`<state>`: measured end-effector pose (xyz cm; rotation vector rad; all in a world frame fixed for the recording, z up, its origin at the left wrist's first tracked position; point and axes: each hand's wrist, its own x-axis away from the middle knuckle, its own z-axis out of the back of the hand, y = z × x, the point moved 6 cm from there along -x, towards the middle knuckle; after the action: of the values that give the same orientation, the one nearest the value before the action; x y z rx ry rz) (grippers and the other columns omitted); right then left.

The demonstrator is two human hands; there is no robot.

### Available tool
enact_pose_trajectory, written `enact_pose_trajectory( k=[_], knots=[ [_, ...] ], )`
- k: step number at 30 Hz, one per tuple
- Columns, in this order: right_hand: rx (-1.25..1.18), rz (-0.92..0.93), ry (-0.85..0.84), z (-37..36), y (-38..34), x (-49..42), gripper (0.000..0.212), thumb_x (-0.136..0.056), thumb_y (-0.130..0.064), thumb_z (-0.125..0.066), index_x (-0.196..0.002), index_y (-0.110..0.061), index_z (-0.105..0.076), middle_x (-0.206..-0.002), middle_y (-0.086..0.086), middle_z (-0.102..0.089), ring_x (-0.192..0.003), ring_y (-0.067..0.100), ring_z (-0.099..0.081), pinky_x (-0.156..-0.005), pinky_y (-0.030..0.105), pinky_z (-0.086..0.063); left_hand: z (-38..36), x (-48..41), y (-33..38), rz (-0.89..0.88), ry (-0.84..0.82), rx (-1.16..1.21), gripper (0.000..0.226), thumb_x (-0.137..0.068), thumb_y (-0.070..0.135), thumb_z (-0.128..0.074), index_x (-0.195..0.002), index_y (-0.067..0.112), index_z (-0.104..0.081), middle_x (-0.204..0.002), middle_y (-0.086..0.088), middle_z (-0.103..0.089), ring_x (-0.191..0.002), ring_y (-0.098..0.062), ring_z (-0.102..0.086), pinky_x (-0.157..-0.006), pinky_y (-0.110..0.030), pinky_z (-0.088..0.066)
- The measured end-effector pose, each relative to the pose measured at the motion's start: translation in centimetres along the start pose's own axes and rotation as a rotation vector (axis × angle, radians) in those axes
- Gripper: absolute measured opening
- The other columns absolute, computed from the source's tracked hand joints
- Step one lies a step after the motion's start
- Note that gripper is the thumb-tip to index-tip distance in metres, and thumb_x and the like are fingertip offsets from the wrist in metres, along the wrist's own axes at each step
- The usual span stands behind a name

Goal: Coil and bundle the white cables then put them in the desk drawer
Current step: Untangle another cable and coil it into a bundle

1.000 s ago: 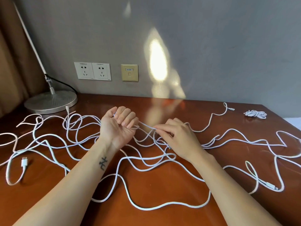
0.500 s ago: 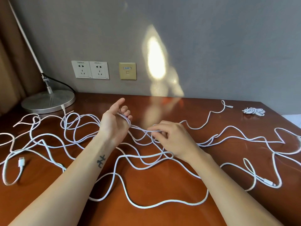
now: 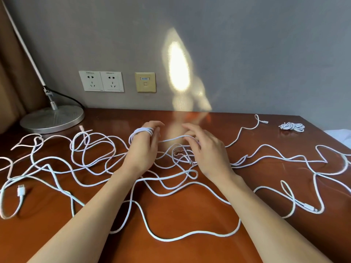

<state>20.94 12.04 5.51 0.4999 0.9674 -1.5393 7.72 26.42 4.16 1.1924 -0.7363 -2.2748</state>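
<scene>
**Cable wound on the left fingers, the rest loose over the desk**

Closest to the front edge of the desk (image 3: 190, 251), a long loop of the white cables (image 3: 171, 239) sags between the two forearms. A white USB plug (image 3: 20, 191) lies out to the left and a slimmer connector (image 3: 310, 208) to the right. Past that the strands cross and tangle over the whole brown top.

In the middle of the tangle, the left hand (image 3: 142, 150) is palm down and unclenched. Its fingers reach forward with several turns of cable wrapped round them (I cannot see what the thumb is doing). One strand runs from those turns to the right hand (image 3: 210, 152), whose curved fingertips grasp it just above the wood.

Farther back on the right, a small coiled bundle (image 3: 291, 127) sits apart from the mess. At the far left stands a round metal lamp base (image 3: 52, 118). On the grey wall are two white sockets (image 3: 101, 81) and a beige data port (image 3: 145, 82).
</scene>
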Motion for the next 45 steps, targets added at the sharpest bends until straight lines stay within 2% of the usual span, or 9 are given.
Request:
enact_pose_trajectory(
  k=[4,9,13,16,20,25,31,39,45],
  knots=[
    [-0.106,-0.039,0.002,0.2,0.6,0.1,0.032,-0.101,-0.013,-0.065,-0.133,-0.017,-0.064,-0.108,0.0,-0.071,-0.093,0.02,-0.068,-0.077,0.039,-0.06,-0.2,0.3,0.1,0.032,-0.048,-0.102,0.027,-0.111,0.025,-0.038,-0.13,0.022,-0.058,-0.09,0.012,-0.055,-0.086,-0.009,-0.056,-0.08,-0.025,-0.044],
    [-0.09,-0.071,0.067,0.6,0.8,-0.1,0.026,-0.098,-0.019,-0.07,-0.123,-0.016,-0.068,-0.099,-0.009,-0.07,-0.088,0.013,-0.066,-0.076,0.025,-0.053,0.2,0.7,1.1,0.008,-0.038,-0.192,0.023,-0.11,0.029,-0.036,-0.113,0.02,-0.057,-0.068,0.002,-0.057,-0.069,-0.016,-0.057,-0.066,-0.039,-0.046],
    [-0.121,-0.198,0.017,0.0,2.1,0.2,0.023,-0.098,-0.036,-0.069,-0.114,-0.02,-0.071,-0.074,-0.03,-0.054,-0.067,0.002,-0.056,-0.065,0.021,-0.043,0.1,0.8,1.2,0.074,-0.102,-0.067,0.024,-0.107,0.038,-0.045,-0.094,0.021,-0.056,-0.057,0.01,-0.052,-0.058,-0.007,-0.051,-0.061,-0.035,-0.042],
    [-0.14,-0.255,-0.028,-0.5,3.0,0.6,0.025,-0.098,-0.044,-0.066,-0.108,-0.022,-0.072,-0.062,-0.026,-0.05,-0.06,0.003,-0.053,-0.059,0.023,-0.041,-0.1,0.9,1.0,0.106,-0.159,-0.078,0.021,-0.099,0.037,-0.058,-0.087,0.021,-0.05,-0.059,0.008,-0.055,-0.056,-0.013,-0.051,-0.059,-0.038,-0.047],
    [-0.208,-0.26,-0.104,-0.9,2.8,0.6,0.019,-0.1,-0.041,-0.063,-0.11,-0.027,-0.07,-0.069,-0.029,-0.058,-0.066,0.008,-0.057,-0.065,0.035,-0.05,0.0,0.8,1.0,0.104,-0.103,-0.238,0.032,-0.101,0.04,-0.056,-0.081,0.017,-0.047,-0.059,0.001,-0.053,-0.053,-0.017,-0.048,-0.055,-0.034,-0.039],
    [-0.259,-0.23,-0.123,-1.1,2.5,0.6,0.015,-0.101,-0.024,-0.063,-0.114,-0.03,-0.068,-0.082,-0.034,-0.062,-0.082,0.008,-0.063,-0.076,0.039,-0.056,1.4,0.8,0.6,0.182,0.036,-0.283,0.049,-0.104,0.048,-0.046,-0.075,0.011,-0.06,-0.075,-0.005,-0.066,-0.077,-0.03,-0.063,-0.07,-0.04,-0.048],
    [-0.232,-0.248,-0.142,-1.3,2.8,0.7,0.013,-0.099,-0.032,-0.068,-0.11,-0.027,-0.072,-0.074,-0.025,-0.061,-0.072,0.006,-0.061,-0.07,0.038,-0.055,1.3,0.9,0.8,0.253,-0.028,-0.309,0.057,-0.1,0.047,-0.052,-0.057,0.018,-0.028,-0.051,0.003,-0.037,-0.053,-0.022,-0.04,-0.06,-0.036,-0.03],
    [-0.354,-0.331,-0.103,-0.9,2.5,0.6,0.011,-0.094,-0.024,-0.076,-0.103,-0.019,-0.074,-0.074,-0.017,-0.067,-0.052,0.006,-0.059,-0.056,0.018,-0.047,-0.1,1.0,-0.8,0.419,-0.141,-0.014,0.055,-0.091,0.066,-0.033,-0.062,0.019,-0.031,-0.052,0.009,-0.036,-0.056,-0.023,-0.033,-0.064,-0.039,-0.032],
    [-0.309,-0.293,-0.086,-1.2,2.8,0.4,0.014,-0.093,-0.021,-0.078,-0.106,-0.024,-0.074,-0.082,-0.004,-0.071,-0.071,0.009,-0.063,-0.066,0.021,-0.053,-0.5,0.6,-0.6,0.461,-0.197,0.266,0.056,-0.096,0.049,-0.036,-0.046,0.026,-0.024,-0.05,0.003,-0.024,-0.053,-0.02,-0.02,-0.062,-0.044,-0.025]
  ],
)
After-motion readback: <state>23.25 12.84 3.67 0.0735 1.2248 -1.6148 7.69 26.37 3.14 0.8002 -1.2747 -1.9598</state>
